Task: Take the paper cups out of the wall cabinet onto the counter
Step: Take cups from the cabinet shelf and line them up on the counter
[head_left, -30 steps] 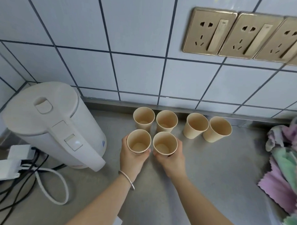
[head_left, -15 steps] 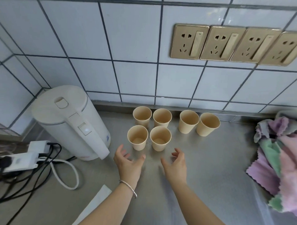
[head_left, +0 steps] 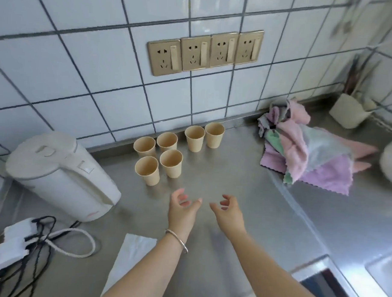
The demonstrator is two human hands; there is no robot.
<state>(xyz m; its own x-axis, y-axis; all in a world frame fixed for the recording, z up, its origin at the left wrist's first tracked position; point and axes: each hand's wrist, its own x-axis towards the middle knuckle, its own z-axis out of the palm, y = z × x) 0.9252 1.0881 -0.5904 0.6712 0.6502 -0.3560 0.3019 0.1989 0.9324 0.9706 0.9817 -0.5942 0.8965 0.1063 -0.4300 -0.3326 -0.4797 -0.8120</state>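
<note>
Several tan paper cups stand upright on the steel counter (head_left: 244,194) near the tiled wall. The two nearest cups (head_left: 147,170) (head_left: 171,163) sit side by side, two more (head_left: 144,146) (head_left: 167,141) behind them, and a pair (head_left: 194,137) (head_left: 214,134) further right. My left hand (head_left: 182,209), with a bracelet on its wrist, hovers open a short way in front of the nearest cups. My right hand (head_left: 228,210) is beside it, fingers apart, holding nothing. The wall cabinet is out of view.
A white electric kettle (head_left: 60,177) stands left of the cups, with a power strip and cables (head_left: 16,253) in front of it. Folded coloured cloths (head_left: 308,152) lie at the right. A sink edge (head_left: 381,272) shows at bottom right. A white paper (head_left: 131,257) lies under my left forearm.
Both hands let go of the two nearest cups and drew back toward me. The view has pulled away and swung right, showing more of the counter.
</note>
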